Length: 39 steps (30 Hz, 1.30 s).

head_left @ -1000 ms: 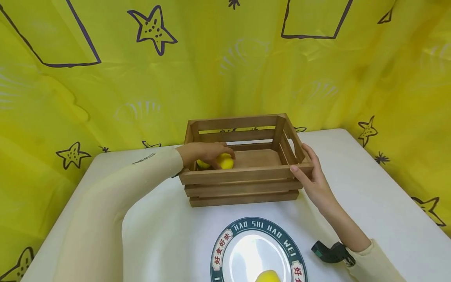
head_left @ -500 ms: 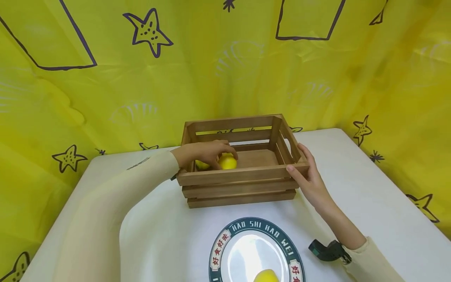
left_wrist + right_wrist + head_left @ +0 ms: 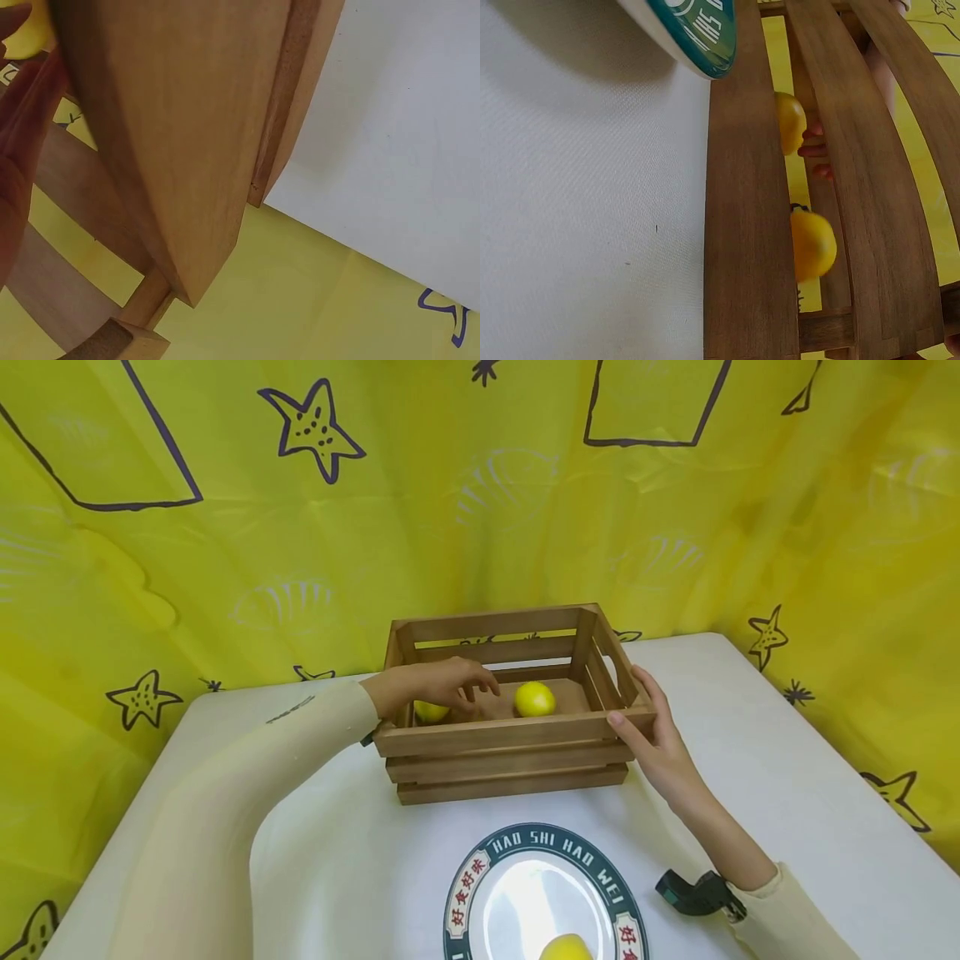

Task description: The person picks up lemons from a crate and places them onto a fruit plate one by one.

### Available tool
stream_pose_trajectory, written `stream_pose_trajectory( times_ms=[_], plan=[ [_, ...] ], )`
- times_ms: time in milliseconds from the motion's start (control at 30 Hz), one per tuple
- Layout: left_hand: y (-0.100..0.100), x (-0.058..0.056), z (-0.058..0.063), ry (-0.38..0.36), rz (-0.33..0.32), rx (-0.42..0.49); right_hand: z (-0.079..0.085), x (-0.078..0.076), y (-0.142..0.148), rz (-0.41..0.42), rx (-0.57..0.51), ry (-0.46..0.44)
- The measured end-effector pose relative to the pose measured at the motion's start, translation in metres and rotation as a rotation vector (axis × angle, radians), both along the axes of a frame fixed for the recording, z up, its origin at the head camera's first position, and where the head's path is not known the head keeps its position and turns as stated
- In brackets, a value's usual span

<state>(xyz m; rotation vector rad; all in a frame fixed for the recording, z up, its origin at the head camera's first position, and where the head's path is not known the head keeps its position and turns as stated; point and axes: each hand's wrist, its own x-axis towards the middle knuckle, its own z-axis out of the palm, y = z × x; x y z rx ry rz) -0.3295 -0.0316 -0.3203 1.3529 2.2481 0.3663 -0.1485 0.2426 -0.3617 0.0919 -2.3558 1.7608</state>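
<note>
A slatted wooden crate (image 3: 510, 739) stands on the white table. My left hand (image 3: 453, 683) reaches over its left end, fingers loosely bent and apart from any fruit they could hold. To the right of those fingertips lies a round yellow fruit (image 3: 535, 699) on the crate floor. Another yellow fruit (image 3: 430, 712) sits under the left hand, partly hidden by it. Through the slats in the right wrist view, one fruit (image 3: 814, 244) shows a dark stem cap. My right hand (image 3: 667, 747) grips the crate's front right corner, thumb on the front rail.
In front of the crate is a round plate (image 3: 547, 839) with a green lettered rim, carrying a yellow fruit (image 3: 566, 948) cut off by the frame's bottom. A yellow patterned curtain (image 3: 420, 543) hangs right behind the table. A dark device (image 3: 701, 893) is strapped to the right wrist.
My left hand has let go of a yellow fruit, which now lies further right in the crate. The right hand keeps its grip on the corner. The head view has shifted slightly.
</note>
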Motion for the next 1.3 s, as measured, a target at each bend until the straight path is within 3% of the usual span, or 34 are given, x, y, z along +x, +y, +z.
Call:
stream_pose_trajectory(
  times_ms=[100,300,600,1067,1300],
  plan=[
    [-0.0002,-0.0004,-0.001,0.033,-0.003,0.007,-0.0003,0.0,-0.0001,0.002,-0.001,0.004],
    [-0.0002,0.0,-0.0014,0.013,0.014,-0.004,-0.0014,0.0007,-0.0001,0.005,-0.001,-0.001],
    [-0.0019,0.0007,-0.0024,0.048,0.02,-0.017,-0.0016,0.0001,0.0,0.01,-0.007,0.002],
    [-0.0062,0.0039,0.0045,0.149,0.099,-0.232,0.0001,-0.0004,0.0001,0.007,-0.001,0.011],
    [-0.007,0.0041,0.0053,0.247,0.165,-0.345,-0.0007,-0.0003,0.0003,0.011,-0.014,0.009]
  ],
)
